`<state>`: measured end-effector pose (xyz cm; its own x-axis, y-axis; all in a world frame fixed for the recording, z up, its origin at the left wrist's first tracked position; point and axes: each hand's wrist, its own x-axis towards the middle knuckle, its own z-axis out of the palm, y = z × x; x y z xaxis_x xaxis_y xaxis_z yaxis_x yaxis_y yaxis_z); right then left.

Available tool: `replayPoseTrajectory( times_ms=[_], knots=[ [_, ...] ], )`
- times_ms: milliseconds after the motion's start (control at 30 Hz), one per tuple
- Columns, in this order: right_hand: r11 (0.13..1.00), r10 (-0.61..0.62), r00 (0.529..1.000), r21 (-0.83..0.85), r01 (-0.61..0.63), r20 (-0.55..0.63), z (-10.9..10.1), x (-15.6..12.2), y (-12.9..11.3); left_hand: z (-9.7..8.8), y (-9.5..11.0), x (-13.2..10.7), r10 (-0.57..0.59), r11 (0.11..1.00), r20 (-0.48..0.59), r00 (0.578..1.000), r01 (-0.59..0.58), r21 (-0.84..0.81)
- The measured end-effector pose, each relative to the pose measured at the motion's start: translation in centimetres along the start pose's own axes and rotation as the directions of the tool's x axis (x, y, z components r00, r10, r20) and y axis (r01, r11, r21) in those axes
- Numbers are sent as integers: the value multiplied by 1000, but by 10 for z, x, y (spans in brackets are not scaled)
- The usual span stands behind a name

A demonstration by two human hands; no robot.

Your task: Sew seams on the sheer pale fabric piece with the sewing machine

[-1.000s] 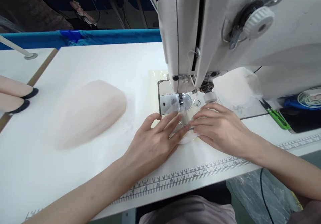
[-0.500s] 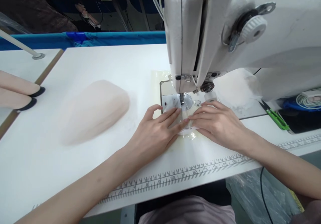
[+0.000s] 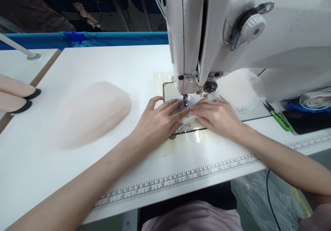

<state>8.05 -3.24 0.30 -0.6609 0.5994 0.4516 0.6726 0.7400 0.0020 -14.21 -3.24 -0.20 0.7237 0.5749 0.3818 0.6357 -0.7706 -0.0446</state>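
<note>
In the head view, the sewing machine (image 3: pixel 245 51) stands on the white desk (image 3: pixel 144 68), and a small piece of sheer fabric (image 3: pixel 187 118) lies on its bed, at the presser foot (image 3: pixel 185 101). The fabric's curved near edge faces the person; fingers cover so much of it that its long axis cannot be told. Left of the presser foot, the left hand (image 3: pixel 158 122) lies palm down, its grip loose and spread, fingertips on the fabric and pointing towards the foot. Right of the foot, the right hand (image 3: pixel 218 115) has its fingers bunched on the fabric's other side; whether its grip pinches cannot be told. Well left of the machine's foot is a beige sheer piece (image 3: pixel 100 110), its long axis slanting, the broad end towards the machine. Right of the foot, beyond the right hand, green snips (image 3: pixel 280 118) lie slantwise, blades pointing back towards the machine, beside a flat black object (image 3: pixel 307 122).
</note>
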Motion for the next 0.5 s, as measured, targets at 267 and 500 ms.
replayPoseTrajectory(
  times_ms=[267,500],
  knots=[
    [952,239,971,203,-230,-20,4,5,1,-2,0,11,-345,808,123,931,361,-466],
    [885,302,951,351,-304,62,-2,6,-1,-5,-1,12,-342,769,166,925,377,-516]
  ],
)
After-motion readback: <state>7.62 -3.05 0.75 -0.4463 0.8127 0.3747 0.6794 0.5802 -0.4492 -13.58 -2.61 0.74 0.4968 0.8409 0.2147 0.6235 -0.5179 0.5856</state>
